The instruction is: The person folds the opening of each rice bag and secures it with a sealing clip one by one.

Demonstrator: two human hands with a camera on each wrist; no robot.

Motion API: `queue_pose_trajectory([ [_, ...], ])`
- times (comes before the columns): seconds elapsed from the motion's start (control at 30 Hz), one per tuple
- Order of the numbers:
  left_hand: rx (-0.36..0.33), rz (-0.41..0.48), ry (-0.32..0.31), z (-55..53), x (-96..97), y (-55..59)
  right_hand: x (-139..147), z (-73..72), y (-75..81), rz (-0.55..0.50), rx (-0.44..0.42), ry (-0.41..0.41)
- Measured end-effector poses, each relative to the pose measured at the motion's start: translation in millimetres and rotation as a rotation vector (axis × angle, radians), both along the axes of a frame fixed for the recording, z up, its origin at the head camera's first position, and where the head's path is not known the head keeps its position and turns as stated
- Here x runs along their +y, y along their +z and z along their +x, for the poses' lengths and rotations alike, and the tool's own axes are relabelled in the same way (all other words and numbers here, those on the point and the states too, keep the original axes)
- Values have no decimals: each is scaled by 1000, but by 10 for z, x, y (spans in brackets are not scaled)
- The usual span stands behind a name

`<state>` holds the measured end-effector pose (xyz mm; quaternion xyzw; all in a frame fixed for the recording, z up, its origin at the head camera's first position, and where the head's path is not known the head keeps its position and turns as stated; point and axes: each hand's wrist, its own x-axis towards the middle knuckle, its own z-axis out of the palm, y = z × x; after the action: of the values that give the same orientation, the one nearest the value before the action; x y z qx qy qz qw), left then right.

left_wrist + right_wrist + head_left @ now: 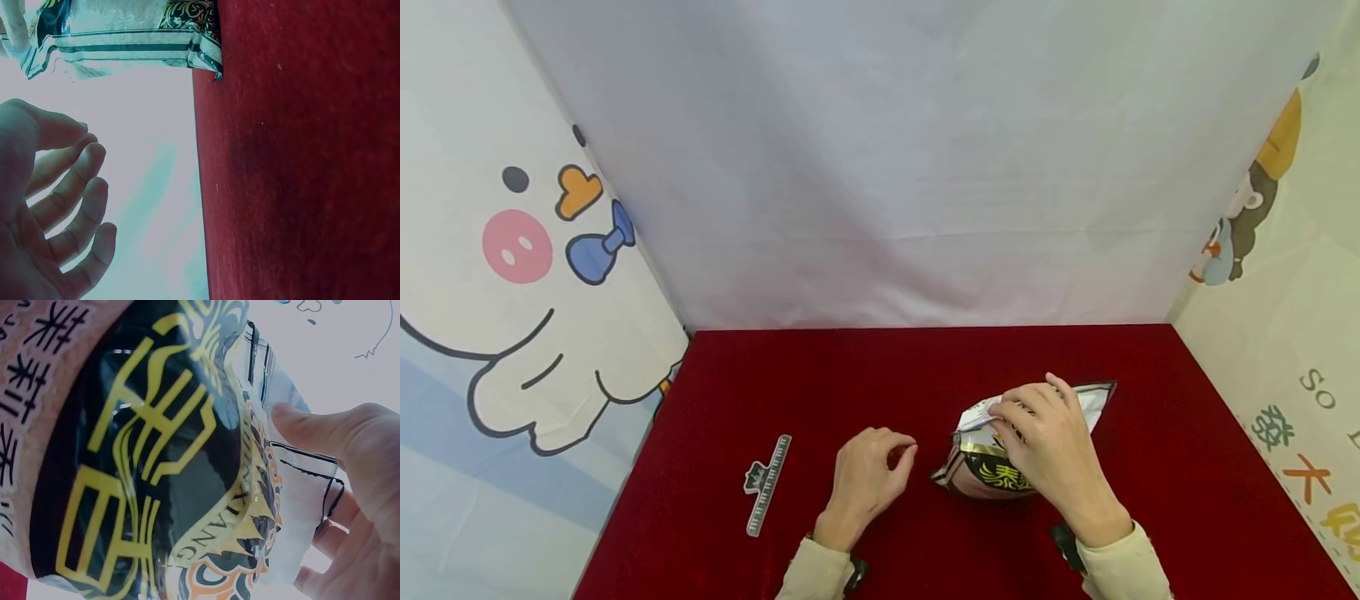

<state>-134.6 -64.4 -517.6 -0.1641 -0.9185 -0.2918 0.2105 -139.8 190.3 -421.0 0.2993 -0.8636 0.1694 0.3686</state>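
Observation:
A plastic rice bag [992, 471] with black, yellow and pink print stands on the red table, its top folded over. My right hand [1051, 442] grips the folded top, thumb [325, 428] on the near side and fingers behind it. In the left wrist view, a striped end of the bag [119, 47] shows at the top. Left of the bag and apart from it, my left hand [868, 471] hovers with loosely curled fingers and holds nothing. A long ruler-like bag clip [767, 487] lies farther left on the table.
The red cloth-covered table [820, 375] reaches back to a pale fabric wall [925, 167]. Cartoon-printed curtains enclose the left side [467, 350] and the right side [1292, 333].

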Motion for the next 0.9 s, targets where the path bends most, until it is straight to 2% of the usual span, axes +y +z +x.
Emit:
queue_pose_trajectory([
  [0.6, -4, 0, 8, 1, -37, -27, -2, -7, -26, -10, -6, 8],
  [0.9, -29, 18, 14, 2, -63, -57, 8, -7, -37, -5, -13, 4],
])
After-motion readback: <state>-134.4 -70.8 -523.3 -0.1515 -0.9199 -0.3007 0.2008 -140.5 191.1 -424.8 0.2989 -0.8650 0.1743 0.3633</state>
